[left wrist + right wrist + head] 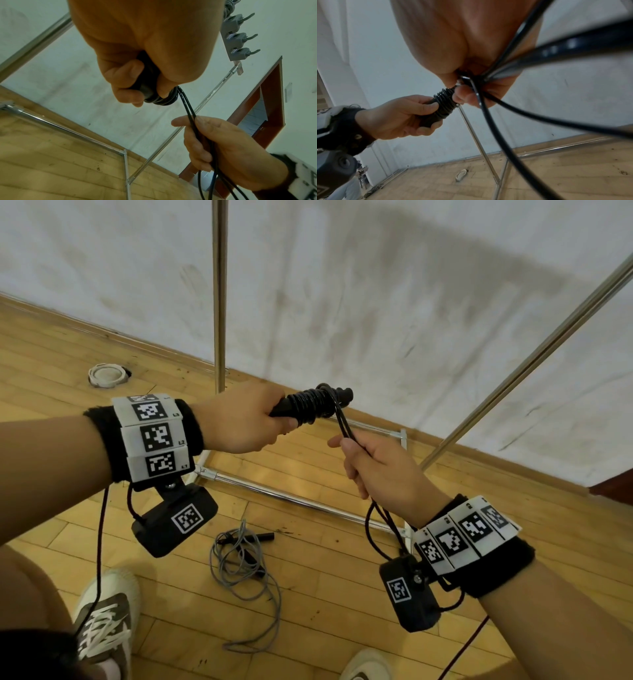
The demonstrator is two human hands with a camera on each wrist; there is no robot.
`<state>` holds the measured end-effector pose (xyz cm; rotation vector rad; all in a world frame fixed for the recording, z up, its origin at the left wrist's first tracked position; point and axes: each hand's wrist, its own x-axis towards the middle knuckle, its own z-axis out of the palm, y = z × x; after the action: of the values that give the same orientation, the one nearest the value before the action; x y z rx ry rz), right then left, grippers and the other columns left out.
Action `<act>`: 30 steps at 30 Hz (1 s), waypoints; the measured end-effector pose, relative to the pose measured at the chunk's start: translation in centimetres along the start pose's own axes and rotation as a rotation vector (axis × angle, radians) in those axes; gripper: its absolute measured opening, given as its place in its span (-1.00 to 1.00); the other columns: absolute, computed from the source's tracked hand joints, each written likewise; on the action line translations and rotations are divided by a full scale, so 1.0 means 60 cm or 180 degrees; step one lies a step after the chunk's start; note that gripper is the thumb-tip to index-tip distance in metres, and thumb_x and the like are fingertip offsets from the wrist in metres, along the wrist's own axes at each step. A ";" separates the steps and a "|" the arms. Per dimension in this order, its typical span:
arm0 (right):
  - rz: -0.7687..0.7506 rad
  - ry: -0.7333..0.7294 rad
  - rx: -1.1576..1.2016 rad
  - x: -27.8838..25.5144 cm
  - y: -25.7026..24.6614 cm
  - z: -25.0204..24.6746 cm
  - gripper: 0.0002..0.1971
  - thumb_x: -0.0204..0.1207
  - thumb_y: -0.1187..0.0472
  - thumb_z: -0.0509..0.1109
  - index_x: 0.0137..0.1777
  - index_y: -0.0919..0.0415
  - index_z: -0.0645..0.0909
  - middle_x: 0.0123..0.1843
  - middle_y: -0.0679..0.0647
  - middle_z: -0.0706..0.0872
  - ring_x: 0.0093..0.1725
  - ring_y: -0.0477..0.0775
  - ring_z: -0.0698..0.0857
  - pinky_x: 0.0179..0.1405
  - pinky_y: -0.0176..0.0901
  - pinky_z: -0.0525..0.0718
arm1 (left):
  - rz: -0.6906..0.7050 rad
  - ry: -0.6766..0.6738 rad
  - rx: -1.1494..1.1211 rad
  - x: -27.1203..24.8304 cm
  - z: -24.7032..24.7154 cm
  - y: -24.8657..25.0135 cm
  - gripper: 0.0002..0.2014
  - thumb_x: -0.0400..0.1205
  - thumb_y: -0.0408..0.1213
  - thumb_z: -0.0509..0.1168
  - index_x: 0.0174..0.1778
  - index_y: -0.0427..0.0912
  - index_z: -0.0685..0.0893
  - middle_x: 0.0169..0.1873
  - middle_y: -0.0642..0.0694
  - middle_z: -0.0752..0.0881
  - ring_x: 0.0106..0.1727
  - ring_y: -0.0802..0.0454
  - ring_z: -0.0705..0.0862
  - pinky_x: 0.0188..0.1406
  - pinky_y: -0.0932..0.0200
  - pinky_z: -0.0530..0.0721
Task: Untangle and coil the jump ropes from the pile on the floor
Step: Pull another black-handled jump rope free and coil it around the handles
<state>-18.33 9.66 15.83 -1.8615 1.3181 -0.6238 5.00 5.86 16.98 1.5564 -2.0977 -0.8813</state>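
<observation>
My left hand (pixel 246 419) grips the black jump rope handles (pixel 310 405), with several turns of black cord wound around them. The same handles (pixel 440 109) show in the right wrist view and, partly hidden by my palm, the handles (pixel 149 88) in the left wrist view. Two strands of black cord (pixel 344 422) run down from the coil into my right hand (pixel 380 470), which holds them in a closed fist, and the cord (pixel 192 115) hangs on below it. A grey jump rope (pixel 239 570) with black handles lies tangled on the floor between my arms.
A chrome rack stands against the white wall, with an upright pole (pixel 219 296), a slanted pole (pixel 534 361) and base bars (pixel 294 499) on the wooden floor. A white round fitting (pixel 108 375) sits in the floor at left. My shoes (pixel 106 618) are at the bottom.
</observation>
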 end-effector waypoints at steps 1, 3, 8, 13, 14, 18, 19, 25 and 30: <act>0.0002 -0.0004 -0.0067 0.000 0.002 0.000 -0.68 0.77 0.09 0.12 0.07 0.20 0.69 -0.27 -0.30 0.64 -0.36 -0.39 0.58 -0.24 -0.24 0.54 | -0.0002 -0.0009 -0.0062 0.001 0.000 -0.001 -0.89 0.68 -0.13 0.30 -0.14 -0.03 0.62 -0.36 -0.06 0.76 -0.54 0.21 0.67 -0.62 0.40 0.57; 0.0048 -0.0024 -0.0158 -0.001 0.005 0.002 -0.67 0.77 0.11 0.11 0.01 0.25 0.67 -0.15 -0.22 0.70 -0.31 -0.37 0.62 -0.19 -0.16 0.55 | -0.0029 -0.0013 -0.0099 0.003 -0.002 -0.004 -0.89 0.69 -0.13 0.29 -0.15 -0.02 0.62 -0.36 -0.05 0.76 -0.53 0.23 0.67 -0.60 0.41 0.56; 0.0099 -0.0031 -0.0108 -0.005 0.009 0.004 -0.76 0.78 0.14 0.09 0.29 -0.06 0.55 -0.21 -0.07 0.72 -0.29 -0.19 0.68 -0.15 -0.17 0.73 | -0.0218 0.0096 -0.0131 0.009 -0.012 -0.010 -0.88 0.70 -0.11 0.28 -0.10 -0.05 0.62 -0.33 -0.06 0.77 -0.49 0.18 0.68 -0.54 0.32 0.56; 0.0003 0.0286 0.0313 -0.003 0.004 0.004 -0.71 0.79 0.04 0.06 0.25 -0.09 0.62 -0.38 -0.12 0.49 -0.44 -0.20 0.44 -0.44 -0.35 0.45 | -0.0235 0.0087 -0.0251 0.008 -0.012 0.000 -0.84 0.71 -0.09 0.26 -0.04 -0.09 0.63 -0.32 -0.05 0.77 -0.49 0.20 0.69 -0.51 0.31 0.58; 0.0019 0.0372 0.0449 -0.001 0.001 0.002 -0.65 0.77 -0.06 0.03 0.16 -0.07 0.66 -0.41 -0.10 0.43 -0.46 -0.19 0.39 -0.47 -0.38 0.40 | -0.0220 0.0078 -0.0305 0.007 -0.012 0.003 -0.84 0.71 -0.09 0.26 -0.03 -0.10 0.63 -0.32 -0.06 0.78 -0.49 0.20 0.69 -0.52 0.32 0.58; 0.0122 0.0385 0.0871 0.006 -0.004 -0.007 -0.62 0.78 0.00 0.08 0.02 0.14 0.68 -0.43 0.01 0.45 -0.50 -0.19 0.36 -0.51 -0.47 0.38 | -0.0131 0.0068 -0.0539 0.000 -0.017 0.018 -0.84 0.71 -0.13 0.27 -0.01 -0.14 0.63 -0.33 -0.08 0.78 -0.48 0.16 0.68 -0.57 0.35 0.55; 0.0116 0.0327 0.0882 0.006 -0.003 -0.009 -0.70 0.77 0.09 0.13 0.02 0.16 0.69 -0.42 0.00 0.48 -0.50 -0.21 0.38 -0.51 -0.47 0.38 | -0.0094 0.0044 -0.0639 -0.003 -0.018 0.021 -0.84 0.71 -0.14 0.27 -0.01 -0.15 0.63 -0.35 -0.08 0.78 -0.48 0.14 0.68 -0.58 0.34 0.55; -0.0106 0.0087 0.1087 0.001 0.001 -0.003 -0.69 0.77 0.12 0.15 0.26 0.23 0.67 -0.42 -0.05 0.41 -0.44 -0.04 0.30 -0.45 -0.17 0.40 | -0.0014 -0.0127 -0.1147 -0.015 -0.024 0.033 -0.88 0.71 -0.18 0.28 0.02 -0.15 0.63 -0.36 -0.07 0.77 -0.44 0.07 0.68 -0.56 0.26 0.58; -0.0059 -0.0150 0.1209 0.011 0.009 0.003 -0.66 0.78 0.24 0.10 0.31 0.44 0.59 -0.29 -0.21 0.64 -0.40 -0.05 0.39 -0.42 -0.24 0.41 | -0.0041 -0.0193 -0.1199 -0.021 -0.031 0.030 -0.86 0.72 -0.20 0.28 0.06 -0.20 0.63 -0.37 -0.09 0.75 -0.43 0.04 0.67 -0.56 0.25 0.56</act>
<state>-18.26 9.01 15.26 -1.5689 1.0667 -0.7759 5.27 6.91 19.65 1.3592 -1.8268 -1.2574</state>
